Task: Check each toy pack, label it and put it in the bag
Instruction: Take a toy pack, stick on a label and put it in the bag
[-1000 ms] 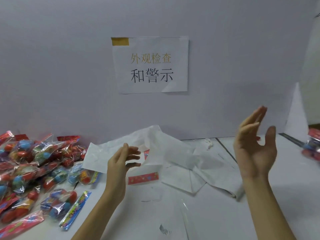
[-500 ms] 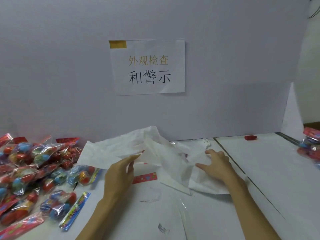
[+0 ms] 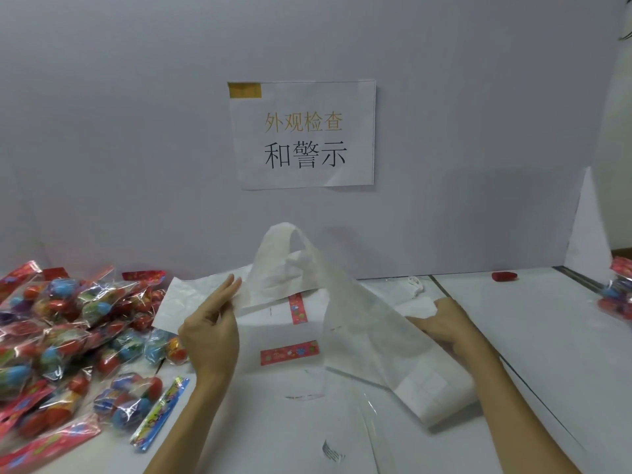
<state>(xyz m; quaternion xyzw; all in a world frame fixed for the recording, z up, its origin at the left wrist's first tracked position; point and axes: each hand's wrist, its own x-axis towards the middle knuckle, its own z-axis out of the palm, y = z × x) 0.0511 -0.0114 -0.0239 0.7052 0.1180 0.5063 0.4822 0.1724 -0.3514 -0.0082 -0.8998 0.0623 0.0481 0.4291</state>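
Observation:
A white plastic carrier bag (image 3: pixel 369 340) lies crumpled on the table's middle, one handle loop standing up. My left hand (image 3: pixel 213 331) pinches the bag's left edge between thumb and fingers. My right hand (image 3: pixel 448 325) grips the bag's right side, fingers curled into the plastic. A heap of clear toy packs (image 3: pixel 65 330) with red, blue and green toys fills the left of the table. Two red label strips (image 3: pixel 289 352) show between my hands, under or inside the thin plastic; which one is unclear.
A paper sign (image 3: pixel 302 135) with printed characters hangs on the grey wall behind. More toy packs (image 3: pixel 617 289) sit at the far right edge. A small red object (image 3: pixel 504 276) lies at the back right. Clear film (image 3: pixel 366 415) lies near the front.
Both hands came down from the air onto the bag. They have taken hold of it, lifted it and spread it, so a handle loop now stands up.

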